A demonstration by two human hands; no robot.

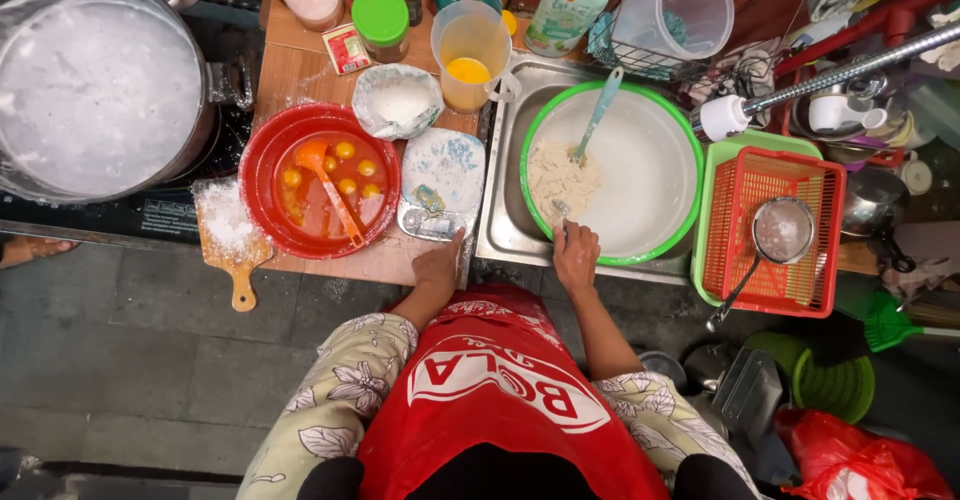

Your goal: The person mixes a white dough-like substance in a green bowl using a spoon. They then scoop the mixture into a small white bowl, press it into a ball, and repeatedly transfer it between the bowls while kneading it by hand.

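My left hand (pixel 440 265) rests on the front edge of the wooden counter (pixel 300 65), just below a small digital scale (pixel 440 182) dusted with flour. My right hand (pixel 576 255) grips the near rim of a green basin (pixel 690 210) that sits in the steel sink (pixel 500 230). Inside the basin lies a lump of crumbly dough (pixel 560 175) with a light blue spatula (pixel 598 115) standing in it. To the left, a red bowl (pixel 262 160) holds several egg yolks and an orange spoon (pixel 330 185).
A big pot of white liquid (pixel 95 90) stands at far left. Flour covers a small cutting board (pixel 228 235). A bag of flour (pixel 398 102), a jug of yellow liquid (pixel 470 55), jars and bottles line the back. Right of the sink, a strainer (pixel 780 232) lies in an orange basket (pixel 770 230).
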